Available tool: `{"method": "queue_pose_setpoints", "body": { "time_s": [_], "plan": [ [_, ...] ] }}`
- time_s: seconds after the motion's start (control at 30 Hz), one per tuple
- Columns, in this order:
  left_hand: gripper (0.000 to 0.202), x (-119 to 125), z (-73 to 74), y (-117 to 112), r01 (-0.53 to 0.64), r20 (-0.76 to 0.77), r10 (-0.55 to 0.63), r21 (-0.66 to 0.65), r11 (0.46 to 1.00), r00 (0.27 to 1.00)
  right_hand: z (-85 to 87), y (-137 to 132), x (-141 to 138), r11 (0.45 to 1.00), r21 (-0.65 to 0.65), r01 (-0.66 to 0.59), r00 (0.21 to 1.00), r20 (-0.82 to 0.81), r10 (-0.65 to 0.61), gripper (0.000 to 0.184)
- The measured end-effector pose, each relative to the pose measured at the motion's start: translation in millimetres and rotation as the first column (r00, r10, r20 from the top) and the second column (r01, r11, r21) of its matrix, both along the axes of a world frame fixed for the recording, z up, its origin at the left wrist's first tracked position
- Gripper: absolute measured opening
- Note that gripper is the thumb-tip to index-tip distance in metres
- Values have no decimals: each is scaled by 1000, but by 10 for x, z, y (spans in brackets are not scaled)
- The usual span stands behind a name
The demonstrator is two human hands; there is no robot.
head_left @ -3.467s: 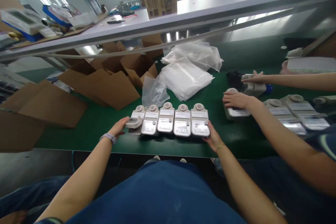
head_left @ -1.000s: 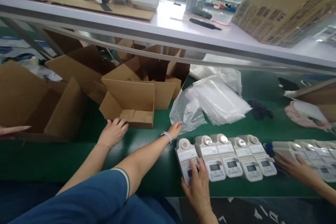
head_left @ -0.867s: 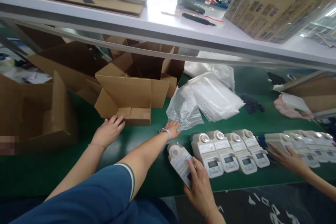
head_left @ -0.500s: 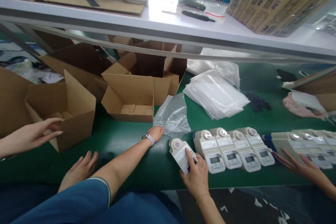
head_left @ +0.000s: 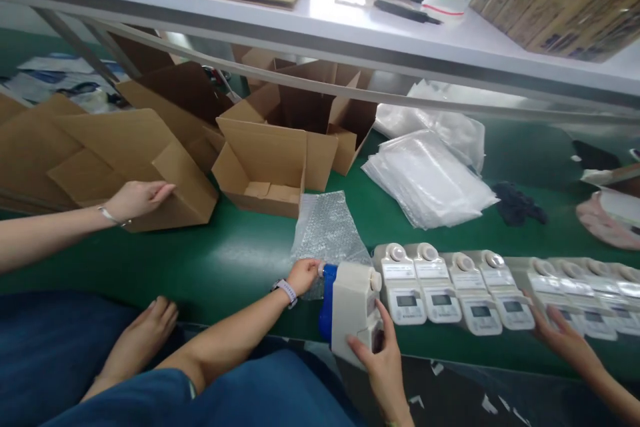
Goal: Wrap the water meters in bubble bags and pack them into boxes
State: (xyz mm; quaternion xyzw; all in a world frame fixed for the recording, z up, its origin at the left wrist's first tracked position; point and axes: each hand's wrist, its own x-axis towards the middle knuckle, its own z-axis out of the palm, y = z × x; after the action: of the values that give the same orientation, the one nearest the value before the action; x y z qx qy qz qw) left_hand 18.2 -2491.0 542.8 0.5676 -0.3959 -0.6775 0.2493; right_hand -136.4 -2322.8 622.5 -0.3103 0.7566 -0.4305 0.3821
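My right hand [head_left: 377,353] grips a cream-coloured meter [head_left: 350,310] with a blue pipe body, its display turned sideways to the right. My left hand [head_left: 303,277], with a watch at the wrist, is closed at the near edge of a clear bubble-wrap bag [head_left: 327,227]. Its fingertips also meet the end of the meter's blue part, and what exactly they pinch is partly hidden. The bag lies flat on the green table just beyond the meter. Right of the held meter stands a row of similar meters [head_left: 410,293] with small grey displays.
A co-worker's hand [head_left: 143,199] is at a cardboard box [head_left: 185,187] on the left; another hand [head_left: 143,347] rests near the table edge. At right, another person's hand [head_left: 565,340] touches the meters. An open box [head_left: 265,180], plastic bags [head_left: 430,177] and an overhead shelf [head_left: 250,33] lie beyond.
My right hand has lifted and turned the meter, showing its side and blue pipe body, close to my left hand. The co-worker's hand at left has moved right with the box turned.
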Motion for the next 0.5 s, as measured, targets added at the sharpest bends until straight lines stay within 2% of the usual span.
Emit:
{"method": "queue_pose_setpoints", "body": {
  "time_s": [0.1, 0.17, 0.23, 0.27, 0.3, 0.33, 0.37, 0.4, 0.43, 0.47, 0.5],
  "plan": [
    [15, -93, 234, -75, 104, 29, -101, -143, 984, 994, -1, -19, 17, 1000, 4, -8, 970, -243, 9, 75],
    [18, -224, 453, -123, 174, 54, -165, -238, 956, 985, -26, -59, 50, 1000, 8, -23, 944, -329, 24, 73],
    [20, -401, 698, -103, 307, 114, -285, -387, 869, 952, -59, -102, 98, 1000, 5, -17, 950, -313, 18, 73],
    [20, -486, 814, -61, 394, 160, -362, -464, 793, 918, -73, -118, 124, 1000, 0, 14, 972, -236, -14, 75],
    [18, -549, 915, -2, 491, 220, -448, -531, 690, 867, -84, -125, 148, 998, -1, 61, 993, -102, -61, 79],
    [16, -579, 994, 70, 587, 289, -531, -582, 563, 797, -91, -121, 169, 993, 5, 115, 990, 76, -116, 82],
    [15, -563, 1047, 145, 663, 360, -598, -617, 424, 716, -93, -104, 184, 985, 24, 170, 948, 271, -170, 85],
    [15, -496, 1071, 215, 713, 434, -633, -642, 281, 641, -90, -75, 193, 975, 59, 214, 864, 454, -218, 86],
    [17, -377, 1070, 274, 733, 505, -625, -660, 164, 595, -82, -38, 199, 963, 105, 247, 756, 601, -259, 85],
    [19, -216, 1049, 316, 732, 559, -585, -675, 91, 588, -71, 2, 204, 951, 149, 270, 642, 708, -293, 82],
    [23, -25, 1016, 341, 718, 587, -523, -692, 71, 618, -60, 41, 210, 940, 189, 284, 532, 785, -319, 78]
  ]
}}
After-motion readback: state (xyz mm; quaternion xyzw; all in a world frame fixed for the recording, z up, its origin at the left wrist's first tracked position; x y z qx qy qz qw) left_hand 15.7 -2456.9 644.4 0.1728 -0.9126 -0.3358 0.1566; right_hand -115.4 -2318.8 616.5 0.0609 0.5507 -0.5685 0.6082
